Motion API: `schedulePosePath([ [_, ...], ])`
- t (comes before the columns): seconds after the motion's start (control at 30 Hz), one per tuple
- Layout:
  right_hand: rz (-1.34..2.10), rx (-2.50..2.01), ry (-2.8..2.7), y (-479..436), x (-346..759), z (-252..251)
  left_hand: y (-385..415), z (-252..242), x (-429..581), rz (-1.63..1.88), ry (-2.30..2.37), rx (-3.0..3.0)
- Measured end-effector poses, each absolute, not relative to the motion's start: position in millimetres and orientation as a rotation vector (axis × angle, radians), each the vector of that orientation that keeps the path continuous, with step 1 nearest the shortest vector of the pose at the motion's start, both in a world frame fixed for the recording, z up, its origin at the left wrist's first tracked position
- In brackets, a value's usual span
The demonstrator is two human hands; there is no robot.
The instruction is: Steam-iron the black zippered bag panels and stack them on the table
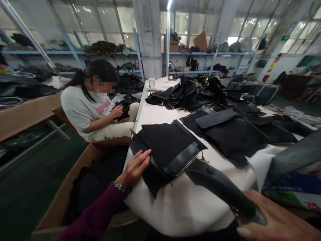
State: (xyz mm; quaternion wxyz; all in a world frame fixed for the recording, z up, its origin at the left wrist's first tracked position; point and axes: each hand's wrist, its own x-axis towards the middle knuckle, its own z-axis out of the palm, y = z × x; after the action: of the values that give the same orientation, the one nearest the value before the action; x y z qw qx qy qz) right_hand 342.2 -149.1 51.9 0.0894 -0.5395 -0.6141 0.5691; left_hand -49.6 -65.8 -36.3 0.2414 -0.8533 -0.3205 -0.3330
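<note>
My left hand (134,169) lies with its fingers stretched out on the near left edge of a black fabric piece (165,140). That piece rests at the table's left end and carries a shiny black strip with a gold zipper (187,166) along its near right side. In my right hand (273,217), the fingers are wrapped round a long, curved black tool (220,184). Its far end reaches the zipper edge; I cannot tell what kind of tool it is, nor whether it touches the fabric. Part of my right hand is cut off by the frame.
More black zippered pieces (230,134) lie on the white-covered table (155,113), heaped higher at the back (190,90). A cardboard box (62,190) with black fabric stands at left. Beyond it a seated person (82,103) handles dark material. Loaded shelves (195,53) line the wall.
</note>
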Motion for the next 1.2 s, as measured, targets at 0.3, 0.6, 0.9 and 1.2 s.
schedulePosePath([
  [0.3,2.072,-1.522,-1.848,-106,292,54,-63,-37,-57,-0.972,-0.822,-2.397],
  [0.6,2.094,-1.594,-1.872,-97,265,58,-64,-31,-54,-0.969,-0.797,-2.458],
  [0.9,1.975,-1.620,-1.845,-100,293,68,-64,-34,-54,-1.008,-0.759,-2.480],
  [1.2,2.019,-1.604,-2.057,-108,279,64,-64,-37,-52,-1.008,-0.759,-2.505],
])
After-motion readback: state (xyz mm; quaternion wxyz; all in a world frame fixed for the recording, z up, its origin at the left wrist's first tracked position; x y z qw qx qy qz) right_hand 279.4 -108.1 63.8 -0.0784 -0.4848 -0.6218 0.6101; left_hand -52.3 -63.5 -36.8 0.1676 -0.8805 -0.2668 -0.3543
